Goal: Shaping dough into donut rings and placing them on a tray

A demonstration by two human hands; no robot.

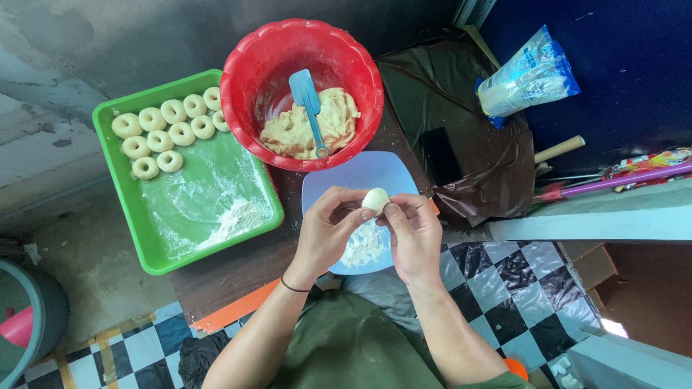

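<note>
Flanking one dough ball (375, 199), ten rings (170, 127).

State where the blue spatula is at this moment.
In the head view the blue spatula stands inside the red bowl, its end stuck in the dough, right of the green tray and above the blue plate.

Makeshift home kitchen, floor-level food prep. Red bowl (301, 94) of dough with blue spatula (309, 108), green tray (189, 173) of floured dough rings (171, 124), flour bag (528, 75), low wooden worktop (231, 270), checkered floor (515, 299), bare concrete wall (108, 43).
</note>
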